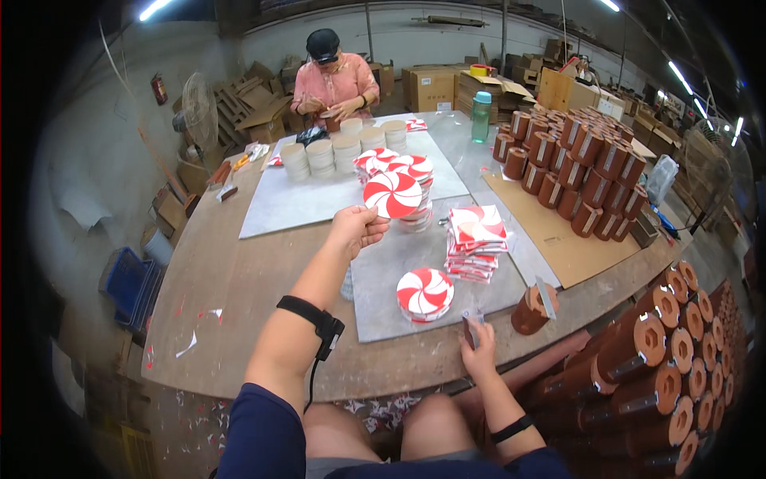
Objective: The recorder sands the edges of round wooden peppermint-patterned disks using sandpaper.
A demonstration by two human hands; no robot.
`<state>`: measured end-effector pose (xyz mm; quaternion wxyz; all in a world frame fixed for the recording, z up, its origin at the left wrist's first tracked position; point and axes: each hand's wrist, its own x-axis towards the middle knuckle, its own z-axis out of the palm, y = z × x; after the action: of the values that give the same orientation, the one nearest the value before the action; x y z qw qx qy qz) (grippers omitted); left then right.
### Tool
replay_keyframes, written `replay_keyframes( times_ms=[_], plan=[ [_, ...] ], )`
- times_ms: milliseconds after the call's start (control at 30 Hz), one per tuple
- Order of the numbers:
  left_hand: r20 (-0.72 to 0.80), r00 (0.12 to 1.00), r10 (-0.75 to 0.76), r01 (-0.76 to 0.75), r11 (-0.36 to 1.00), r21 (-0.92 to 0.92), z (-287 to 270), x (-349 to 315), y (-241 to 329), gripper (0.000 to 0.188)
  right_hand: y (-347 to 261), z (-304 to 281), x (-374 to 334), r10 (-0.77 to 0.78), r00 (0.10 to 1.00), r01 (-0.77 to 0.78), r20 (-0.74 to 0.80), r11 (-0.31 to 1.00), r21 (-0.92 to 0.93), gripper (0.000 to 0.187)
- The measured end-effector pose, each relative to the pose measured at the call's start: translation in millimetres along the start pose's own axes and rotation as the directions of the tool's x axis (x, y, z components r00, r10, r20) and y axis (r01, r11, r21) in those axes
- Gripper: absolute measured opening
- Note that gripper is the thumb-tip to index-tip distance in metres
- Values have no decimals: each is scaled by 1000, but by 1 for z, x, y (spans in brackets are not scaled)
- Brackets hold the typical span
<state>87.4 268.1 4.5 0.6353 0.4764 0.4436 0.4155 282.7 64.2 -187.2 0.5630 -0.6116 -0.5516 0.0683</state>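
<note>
My left hand [359,230] is stretched out over the table, its thumb and fingers pinching the edge of a round red-and-white swirl disc [392,195]. Just behind that disc rises a tall stack of similar discs [414,209]. Low on the right, my right hand [479,351] is closed round a small flat dark tool [470,331] whose exact kind I cannot make out. Between the hands lies a short pile of round swirl discs [424,294]. Beyond it is a stack of square swirl-printed sheets [477,239]. A brown cylinder [533,310] with a flat metal strip leaning on it stands right of my right hand.
Across the table [231,303] a person [337,84] works behind stacks of pale round discs [321,158]. Many brown cylinders [586,172] are piled on cardboard [550,235] at the right; more [654,359] are stacked beside my right leg. A green bottle [481,120] stands far right.
</note>
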Motion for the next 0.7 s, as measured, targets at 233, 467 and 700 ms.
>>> replay_keyframes(
  times_ms=[233, 467, 700],
  plan=[
    [6, 998, 57, -56, 998, -13, 40, 89, 9, 12, -5, -7, 9, 75, 996, -76, 53, 997, 21, 40],
    [-99, 993, 57, -59, 998, -24, 49, 140, -6, 15, -2, -5, 12, 121, 990, -125, 72, 991, 43, 39],
    [-196, 969, 150, -164, 985, -54, 45, 127, -14, 24, -6, 0, 15, 107, 990, -114, 95, 991, 70, 39]
  ],
)
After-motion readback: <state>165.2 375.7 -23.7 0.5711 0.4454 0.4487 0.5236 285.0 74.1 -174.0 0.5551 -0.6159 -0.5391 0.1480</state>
